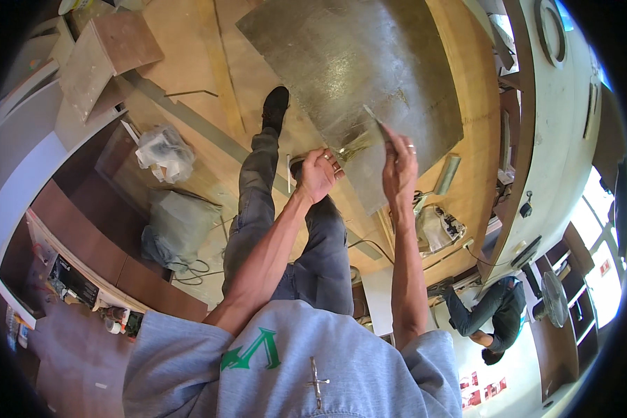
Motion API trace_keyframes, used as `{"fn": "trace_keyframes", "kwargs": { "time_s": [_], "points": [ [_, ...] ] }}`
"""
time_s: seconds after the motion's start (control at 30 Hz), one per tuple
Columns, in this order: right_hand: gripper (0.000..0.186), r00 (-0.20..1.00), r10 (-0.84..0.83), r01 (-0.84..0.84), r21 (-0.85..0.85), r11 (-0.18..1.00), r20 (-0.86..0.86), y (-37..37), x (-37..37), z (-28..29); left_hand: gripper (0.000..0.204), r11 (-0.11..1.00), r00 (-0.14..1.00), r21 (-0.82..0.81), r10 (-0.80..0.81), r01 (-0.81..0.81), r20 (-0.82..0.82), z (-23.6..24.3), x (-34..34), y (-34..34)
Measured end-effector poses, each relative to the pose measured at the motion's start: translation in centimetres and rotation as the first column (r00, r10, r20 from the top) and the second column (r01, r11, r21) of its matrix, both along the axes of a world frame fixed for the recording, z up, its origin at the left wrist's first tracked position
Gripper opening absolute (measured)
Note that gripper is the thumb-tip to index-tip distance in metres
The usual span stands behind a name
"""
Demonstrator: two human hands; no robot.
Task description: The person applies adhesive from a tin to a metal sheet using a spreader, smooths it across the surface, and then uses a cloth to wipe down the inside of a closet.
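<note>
My right hand [400,171], with a ring on one finger, grips a thin knife-like tool [379,122] whose pale, narrow blade points away over a large grey sheet [369,56]. Curled fingers bring my left hand [319,175] up to the sheet's near left edge; what they hold, if anything, is hidden. Between the two hands lies a shiny yellowish patch [356,145], and I cannot tell whether it is a wet smear or a film. The grey sheet rests on a wooden board [477,139] and has a few scuffs.
A cylindrical roll [447,174] and a crumpled bag [439,230] lie right of my right forearm. On the left are a clear plastic bag [166,153], a grey sack [181,226] and an angled wooden piece [111,56]. Another person [494,317] crouches at the lower right, by a fan [554,299].
</note>
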State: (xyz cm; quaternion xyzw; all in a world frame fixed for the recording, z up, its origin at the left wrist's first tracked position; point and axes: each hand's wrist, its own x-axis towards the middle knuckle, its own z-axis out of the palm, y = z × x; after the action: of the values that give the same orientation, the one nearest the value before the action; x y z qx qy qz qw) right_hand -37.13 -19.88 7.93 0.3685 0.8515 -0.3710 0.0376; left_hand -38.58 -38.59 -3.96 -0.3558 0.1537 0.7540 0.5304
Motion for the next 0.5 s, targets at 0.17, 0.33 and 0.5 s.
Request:
{"fn": "trace_keyframes", "kwargs": {
  "time_s": [0.17,0.33,0.5],
  "points": [
    [0.041,0.908,0.418,-0.419,0.08,0.905,0.02,3.0,1.0,-0.1,0.031,0.993,0.992,0.018,-0.111,0.112,-0.053,-1.1,0.6,0.8],
    [0.032,0.988,0.155,-0.149,0.25,0.957,-0.004,10.4,-0.1,-2.3,0.048,0.956,0.989,0.259,-0.147,0.136,0.021,-1.1,1.5,1.6],
    [0.032,0.985,0.149,-0.167,0.242,0.956,0.09,12.3,0.6,-5.8,0.055,0.932,0.986,0.35,-0.138,0.097,0.094,0.7,1.5,2.5]
  ]
}}
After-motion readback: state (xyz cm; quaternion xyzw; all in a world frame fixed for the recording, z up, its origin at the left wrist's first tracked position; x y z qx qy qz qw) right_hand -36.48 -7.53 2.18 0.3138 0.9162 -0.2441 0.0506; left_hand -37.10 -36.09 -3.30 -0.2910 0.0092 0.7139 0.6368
